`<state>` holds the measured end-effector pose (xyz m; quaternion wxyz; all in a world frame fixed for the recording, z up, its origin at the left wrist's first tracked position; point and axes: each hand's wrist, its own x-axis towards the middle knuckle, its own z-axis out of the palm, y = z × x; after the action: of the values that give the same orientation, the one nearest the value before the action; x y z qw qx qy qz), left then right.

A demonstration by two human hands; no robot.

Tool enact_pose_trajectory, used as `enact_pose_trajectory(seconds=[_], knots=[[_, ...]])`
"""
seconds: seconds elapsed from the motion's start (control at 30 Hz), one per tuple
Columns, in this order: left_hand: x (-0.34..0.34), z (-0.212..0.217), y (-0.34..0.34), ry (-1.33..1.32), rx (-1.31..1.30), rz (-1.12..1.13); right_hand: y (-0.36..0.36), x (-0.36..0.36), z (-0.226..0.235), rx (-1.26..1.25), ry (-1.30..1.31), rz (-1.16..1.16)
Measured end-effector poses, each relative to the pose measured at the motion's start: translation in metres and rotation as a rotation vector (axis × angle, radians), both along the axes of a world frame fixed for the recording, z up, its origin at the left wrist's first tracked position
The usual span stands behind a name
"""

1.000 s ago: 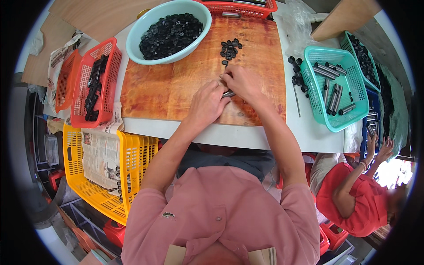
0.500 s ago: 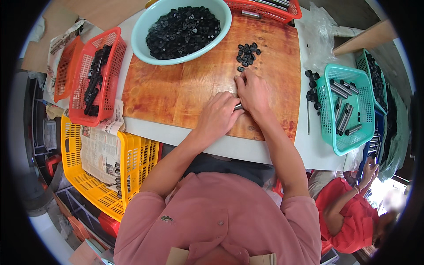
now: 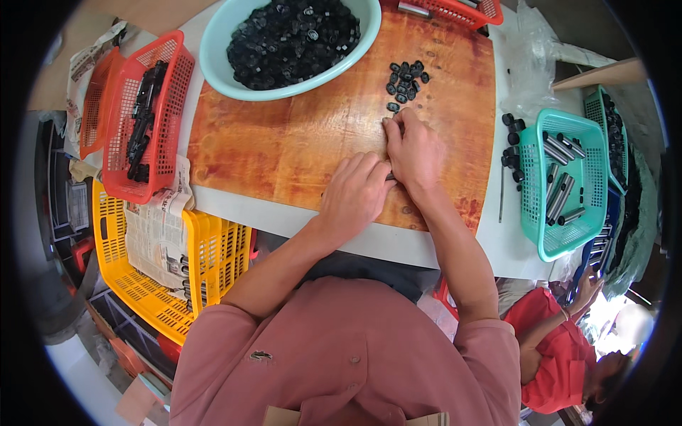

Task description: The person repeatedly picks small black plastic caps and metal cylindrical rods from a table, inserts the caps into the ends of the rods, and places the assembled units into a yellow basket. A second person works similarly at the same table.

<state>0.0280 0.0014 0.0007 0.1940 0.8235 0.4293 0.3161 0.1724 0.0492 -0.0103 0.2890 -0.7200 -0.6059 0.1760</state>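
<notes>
Left hand (image 3: 355,190) closed round tube (image 3: 391,176), right hand (image 3: 418,150) curled, hold unclear; stained wooden board (image 3: 284,142) on white table (image 3: 506,245); coworker (image 3: 554,362) nearby.

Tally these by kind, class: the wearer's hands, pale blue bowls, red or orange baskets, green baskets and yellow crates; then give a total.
Wearer's hands: 2
Pale blue bowl: 1
Red or orange baskets: 3
Green baskets: 2
Yellow crate: 1
Total: 9
</notes>
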Motion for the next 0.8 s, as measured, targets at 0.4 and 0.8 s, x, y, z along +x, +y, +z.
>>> enact_pose_trajectory(seconds=[0.4,0.8], knots=[[0.003,-0.007,0.011,-0.031,-0.025,0.037,0.012,0.009,0.012,-0.057,0.052,0.031],[0.003,-0.002,0.011,-0.014,-0.09,0.035,0.008,0.006,0.003,-0.013,-0.034,0.014]])
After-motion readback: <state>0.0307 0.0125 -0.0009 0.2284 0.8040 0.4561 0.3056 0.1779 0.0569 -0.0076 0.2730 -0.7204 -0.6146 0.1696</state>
